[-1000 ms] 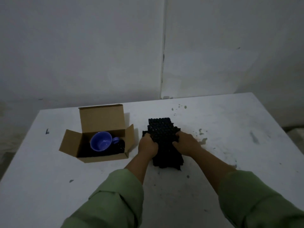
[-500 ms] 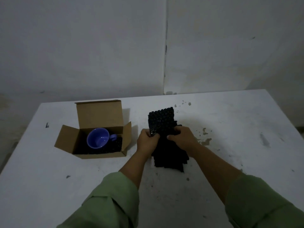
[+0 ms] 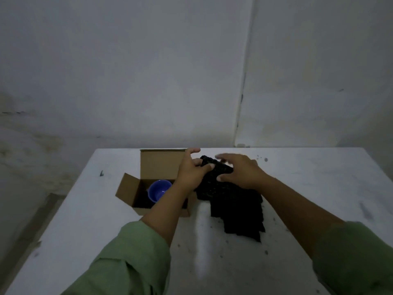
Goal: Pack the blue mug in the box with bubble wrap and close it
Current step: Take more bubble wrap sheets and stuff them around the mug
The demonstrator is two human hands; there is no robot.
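Lifted black bubble wrap (image 3: 223, 188), cardboard box (image 3: 158, 165)

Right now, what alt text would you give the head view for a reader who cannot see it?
A person's left hand and right hand lift a sheet of black bubble wrap off a white table, its lower end hanging down to the table. Just left of it stands an open cardboard box holding a blue mug.

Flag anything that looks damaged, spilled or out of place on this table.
Nothing looks damaged or spilled. The blue mug sits in the open box, and both hands hold the black bubble wrap beside it. Only dark specks mark the white table, mostly around the wrap.
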